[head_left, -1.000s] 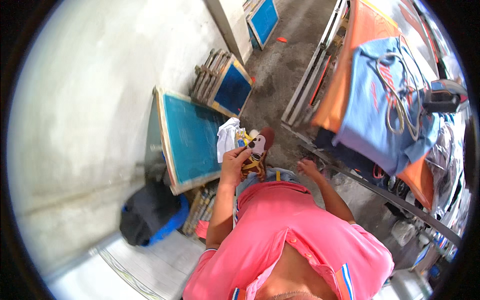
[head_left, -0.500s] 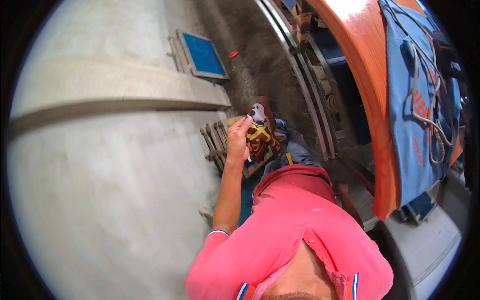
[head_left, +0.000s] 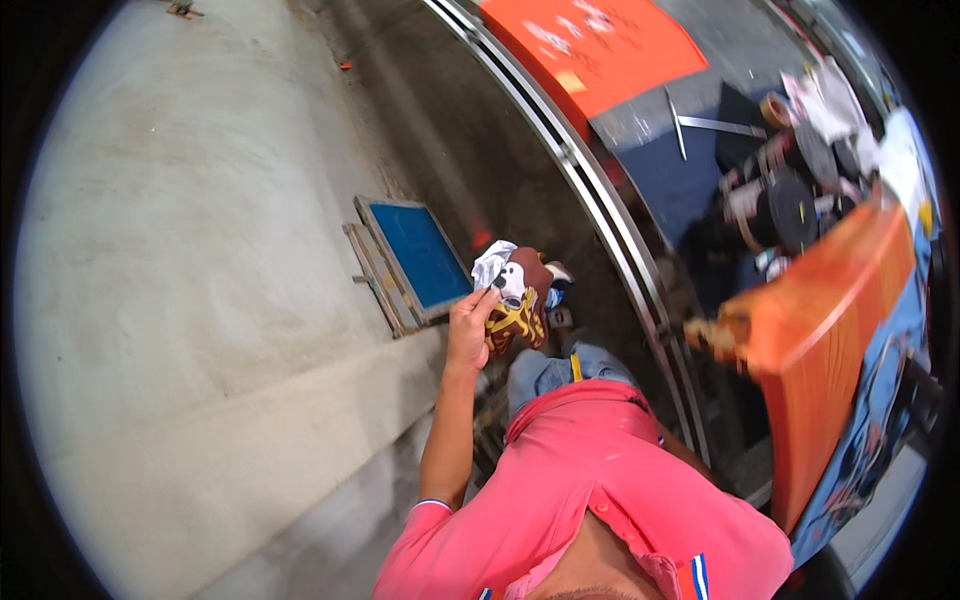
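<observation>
My left hand (head_left: 470, 330) pinches a brown fabric piece (head_left: 530, 270) printed with a white cartoon face and yellow shapes, with a crumpled white piece (head_left: 492, 258) at its top. It hangs in front of my jeans, over my legs. Beyond it, a blue screen in a wooden frame (head_left: 408, 250) leans by the pale wall. On my right side only part of the forearm shows; that hand is hidden behind my body.
A pale wall (head_left: 180, 250) runs along my left. A metal rail (head_left: 600, 200) borders the long workbench on my right, holding orange boards (head_left: 820, 390), blue cloth, an orange sheet (head_left: 610, 50), dark cans and assorted clutter. A concrete floor (head_left: 390, 110) stretches ahead between them.
I have moved forward along the aisle: the nearer screens have slipped out of sight and other bench items appear. The brown fabric stays in my left hand. My right hand has dropped from view.
</observation>
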Demonstrator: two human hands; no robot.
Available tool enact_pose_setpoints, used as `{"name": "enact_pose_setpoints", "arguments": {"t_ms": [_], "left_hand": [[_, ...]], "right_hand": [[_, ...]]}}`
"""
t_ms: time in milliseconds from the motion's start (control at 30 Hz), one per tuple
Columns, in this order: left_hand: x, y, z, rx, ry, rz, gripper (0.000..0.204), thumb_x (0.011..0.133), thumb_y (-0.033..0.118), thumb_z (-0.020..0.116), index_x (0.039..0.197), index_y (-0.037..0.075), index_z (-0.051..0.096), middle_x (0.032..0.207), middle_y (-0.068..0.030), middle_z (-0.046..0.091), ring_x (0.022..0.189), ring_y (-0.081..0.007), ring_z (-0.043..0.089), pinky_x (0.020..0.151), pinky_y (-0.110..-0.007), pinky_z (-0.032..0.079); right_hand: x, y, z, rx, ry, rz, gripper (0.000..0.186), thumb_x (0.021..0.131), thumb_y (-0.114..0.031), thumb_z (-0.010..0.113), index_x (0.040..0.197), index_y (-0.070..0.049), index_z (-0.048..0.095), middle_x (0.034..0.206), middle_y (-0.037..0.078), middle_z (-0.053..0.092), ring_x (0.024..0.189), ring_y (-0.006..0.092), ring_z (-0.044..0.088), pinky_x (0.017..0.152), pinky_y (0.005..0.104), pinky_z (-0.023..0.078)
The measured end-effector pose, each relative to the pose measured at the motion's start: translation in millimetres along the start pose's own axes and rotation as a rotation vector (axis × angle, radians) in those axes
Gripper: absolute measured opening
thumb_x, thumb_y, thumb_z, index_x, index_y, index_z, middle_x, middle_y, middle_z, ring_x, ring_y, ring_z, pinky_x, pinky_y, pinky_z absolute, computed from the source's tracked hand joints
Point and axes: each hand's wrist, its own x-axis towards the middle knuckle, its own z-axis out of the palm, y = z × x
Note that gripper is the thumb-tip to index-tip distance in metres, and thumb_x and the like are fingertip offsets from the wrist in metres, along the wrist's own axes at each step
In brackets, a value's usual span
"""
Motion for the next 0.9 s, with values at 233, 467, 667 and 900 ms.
{"name": "enact_pose_setpoints", "arguments": {"t_ms": [233,467,667,900], "left_hand": [[158,134,-46,-0.010,0.068,0.073,0.024,0.091,0.012,0.062,0.105,-0.007,0.068,0.091,-0.0052,0.069,0.076,-0.0108,0.064,0.071,-0.024,0.050],[362,235,-122,0.093,0.083,0.107,0.021,0.091,0.012,0.062,0.099,-0.006,0.068,0.086,-0.0057,0.068,0.074,-0.0117,0.065,0.069,-0.026,0.051],[509,379,-120,0.446,-0.256,-0.101,0.022,0.093,0.015,0.061,0.089,-0.006,0.068,0.073,-0.0029,0.063,0.064,-0.0081,0.059,0.055,-0.024,0.045],[715,558,-158,0.685,-0.432,-0.023,0.021,0.089,0.014,0.066,0.094,-0.006,0.069,0.076,0.0001,0.065,0.071,-0.0062,0.057,0.064,-0.024,0.046]], "right_hand": [[21,-228,163,-0.010,-0.267,0.062,0.031,0.093,-0.027,0.055,0.105,-0.001,0.068,0.099,0.020,0.068,0.088,0.0264,0.066,0.081,0.0372,0.053],[23,-531,454,-0.632,-0.441,-0.506,0.044,0.095,-0.041,0.059,0.116,-0.002,0.065,0.104,0.011,0.068,0.094,0.0207,0.063,0.078,0.0361,0.051],[-78,-771,681,-0.431,-0.634,-0.963,0.058,0.089,-0.023,0.069,0.140,-0.006,0.047,0.132,0.012,0.057,0.124,0.0220,0.052,0.105,0.0358,0.040],[-87,-990,852,-0.772,-1.107,-0.799,0.058,0.086,-0.019,0.070,0.136,0.002,0.050,0.123,0.011,0.061,0.114,0.0185,0.055,0.103,0.0338,0.040]]}}
